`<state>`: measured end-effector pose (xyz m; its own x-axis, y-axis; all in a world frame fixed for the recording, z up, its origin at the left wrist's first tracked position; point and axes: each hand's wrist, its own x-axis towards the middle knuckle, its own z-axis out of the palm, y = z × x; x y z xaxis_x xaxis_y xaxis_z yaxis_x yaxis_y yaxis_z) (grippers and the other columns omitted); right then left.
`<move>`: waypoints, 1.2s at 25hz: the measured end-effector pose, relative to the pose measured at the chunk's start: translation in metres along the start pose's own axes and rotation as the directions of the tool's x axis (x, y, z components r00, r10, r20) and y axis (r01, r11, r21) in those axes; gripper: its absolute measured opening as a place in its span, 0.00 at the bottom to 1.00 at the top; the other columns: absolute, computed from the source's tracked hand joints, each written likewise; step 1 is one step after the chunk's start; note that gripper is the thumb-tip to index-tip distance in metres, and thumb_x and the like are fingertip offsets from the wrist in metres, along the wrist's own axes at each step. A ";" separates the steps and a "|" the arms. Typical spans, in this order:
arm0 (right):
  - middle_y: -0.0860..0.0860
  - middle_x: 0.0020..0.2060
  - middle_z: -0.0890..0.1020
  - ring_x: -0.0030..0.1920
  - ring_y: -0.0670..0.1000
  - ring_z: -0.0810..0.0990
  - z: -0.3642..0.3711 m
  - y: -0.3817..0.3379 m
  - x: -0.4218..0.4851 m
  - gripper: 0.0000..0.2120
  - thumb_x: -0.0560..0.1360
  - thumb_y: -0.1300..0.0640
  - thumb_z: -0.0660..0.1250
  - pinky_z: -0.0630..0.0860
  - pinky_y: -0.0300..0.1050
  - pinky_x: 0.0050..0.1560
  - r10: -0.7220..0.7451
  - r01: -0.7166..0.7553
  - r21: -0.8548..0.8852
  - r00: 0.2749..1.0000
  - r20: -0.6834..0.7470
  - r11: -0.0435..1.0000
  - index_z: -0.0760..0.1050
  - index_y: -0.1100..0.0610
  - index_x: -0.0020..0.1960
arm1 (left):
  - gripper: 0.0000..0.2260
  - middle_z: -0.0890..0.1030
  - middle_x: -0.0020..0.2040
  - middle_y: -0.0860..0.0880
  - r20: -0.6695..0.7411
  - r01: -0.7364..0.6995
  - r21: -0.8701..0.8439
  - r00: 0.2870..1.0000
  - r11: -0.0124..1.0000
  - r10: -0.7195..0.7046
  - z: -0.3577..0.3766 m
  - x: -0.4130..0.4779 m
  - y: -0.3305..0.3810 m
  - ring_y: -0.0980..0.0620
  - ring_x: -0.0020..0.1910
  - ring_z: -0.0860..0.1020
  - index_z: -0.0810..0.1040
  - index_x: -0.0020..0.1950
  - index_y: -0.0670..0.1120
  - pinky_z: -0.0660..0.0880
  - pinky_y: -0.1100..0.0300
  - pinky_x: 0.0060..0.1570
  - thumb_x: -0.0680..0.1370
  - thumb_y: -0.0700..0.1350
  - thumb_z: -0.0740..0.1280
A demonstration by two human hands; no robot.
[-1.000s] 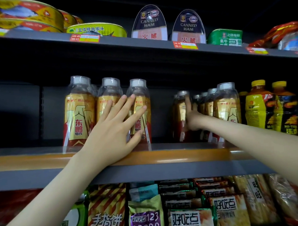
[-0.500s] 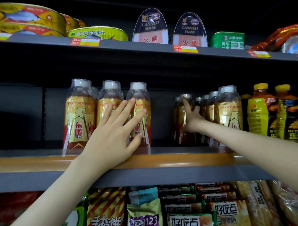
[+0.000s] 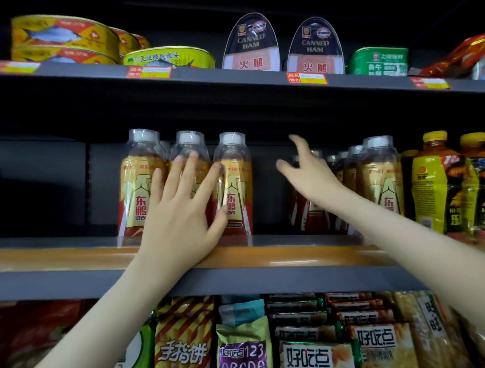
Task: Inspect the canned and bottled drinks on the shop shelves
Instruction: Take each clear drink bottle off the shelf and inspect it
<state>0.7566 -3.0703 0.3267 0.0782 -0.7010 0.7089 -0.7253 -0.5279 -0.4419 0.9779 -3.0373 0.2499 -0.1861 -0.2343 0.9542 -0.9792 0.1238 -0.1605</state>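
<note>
1. Right now my left hand (image 3: 178,214) lies flat against the front row of three clear plastic bottles with white caps and gold-and-red labels (image 3: 233,170). Its fingers are straight and spread, and it grips none of them.
2. Those three bottles stand upright, side by side, on the left half of the grey middle shelf with the orange front strip (image 3: 58,260).
3. My right hand (image 3: 307,172) is raised over the same shelf, to the right of the three bottles. Its fingers are apart and loose, and it holds nothing. It is blurred, so I cannot tell whether it touches the bottles behind it.
4. A second cluster of gold-and-red labelled bottles (image 3: 380,177) stands on that shelf, behind and right of my right hand, with a gap between the two groups.
5. Yellow-capped bottles with yellow-and-black labels (image 3: 430,186) stand at the shelf's right end, just beside the second cluster.
6. Above the shelf sit flat yellow fish tins (image 3: 62,36), two dark canned-ham tins (image 3: 250,44) and a green rectangular tin (image 3: 377,61).
7. Below the shelf hang printed snack bags (image 3: 184,347).
</note>
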 end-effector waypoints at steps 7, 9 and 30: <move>0.51 0.64 0.74 0.55 0.51 0.77 0.044 -0.047 -0.033 0.53 0.68 0.47 0.76 0.77 0.44 0.48 -0.041 -0.032 0.265 0.963 0.266 0.964 0.41 0.45 0.78 | 0.30 0.51 0.79 0.41 0.140 0.044 -0.120 0.990 0.992 -0.027 -0.005 -0.003 0.001 0.42 0.78 0.48 0.61 0.77 0.46 0.51 0.46 0.73 0.77 0.55 0.46; 0.49 0.60 0.77 0.58 0.50 0.77 0.041 -0.045 -0.037 0.45 0.66 0.49 0.78 0.76 0.43 0.49 -0.014 -0.049 0.282 0.976 0.215 0.958 0.57 0.51 0.75 | 0.30 0.49 0.80 0.44 0.165 0.080 -0.173 0.985 0.982 -0.051 -0.013 -0.006 0.003 0.47 0.78 0.44 0.58 0.78 0.49 0.43 0.51 0.73 0.77 0.57 0.44; 0.34 0.62 0.75 0.60 0.34 0.75 -0.038 0.075 -0.340 0.49 0.65 0.50 0.77 0.74 0.38 0.60 -0.044 -0.151 0.543 0.943 0.329 0.826 0.49 0.33 0.74 | 0.31 0.84 0.55 0.50 0.761 0.759 -0.649 0.647 -0.048 -0.056 -0.124 -0.183 0.209 0.50 0.56 0.82 0.73 0.68 0.56 0.77 0.48 0.59 0.67 0.51 0.76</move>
<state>0.6493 -2.8535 0.0737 0.3305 -0.7957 0.5075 -0.2400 -0.5909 -0.7702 0.8171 -2.8490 0.0729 -0.1271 -0.8918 0.4342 -0.0418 0.4422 0.8960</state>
